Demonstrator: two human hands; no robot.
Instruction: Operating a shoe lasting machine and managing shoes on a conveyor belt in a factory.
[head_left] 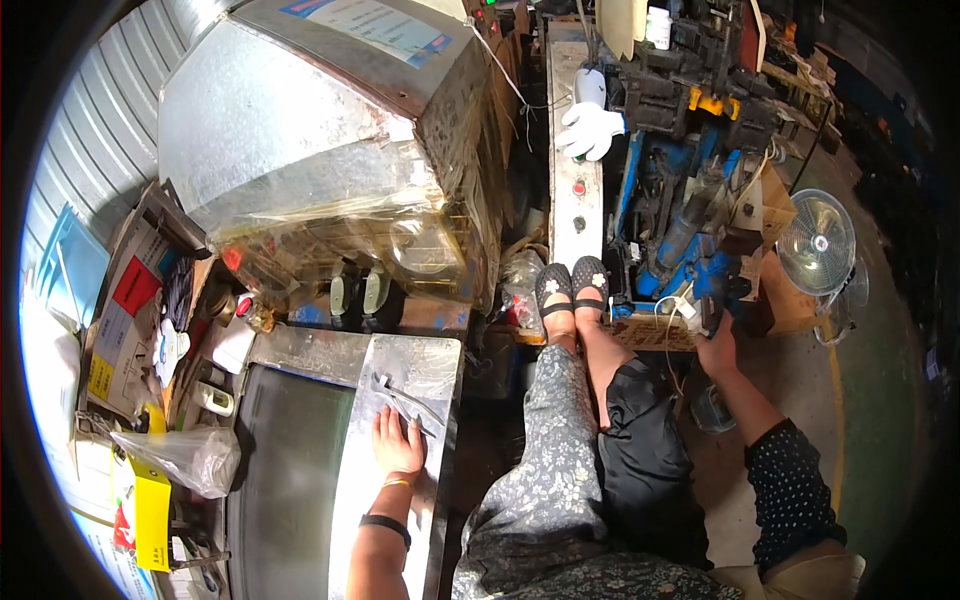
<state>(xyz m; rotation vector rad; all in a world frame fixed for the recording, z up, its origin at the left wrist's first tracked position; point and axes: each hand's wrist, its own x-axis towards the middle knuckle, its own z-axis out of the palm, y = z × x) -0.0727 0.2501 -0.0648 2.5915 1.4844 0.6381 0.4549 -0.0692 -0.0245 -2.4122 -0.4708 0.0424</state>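
"Where is the handle (408, 398) lying?"
"It's slanting rightward, just ahead of my left hand (398, 452), which is lying nearer, flat-fingered; my right hand's (716, 350) grip, I can't tell."

Left, on the panel (378, 500): left grip (400, 452), beside the handle (408, 400). Beyond the panel, slippers (375, 291), then a hood (280, 130); farther left, a plastic bag (195, 462). In the middle, shoes (553, 283) at the near end of a beam (577, 228), with a glove (590, 132) on it. Right of the beam, machinery (680, 235); at its near side, right grip (717, 350); farther right, a fan (815, 240).
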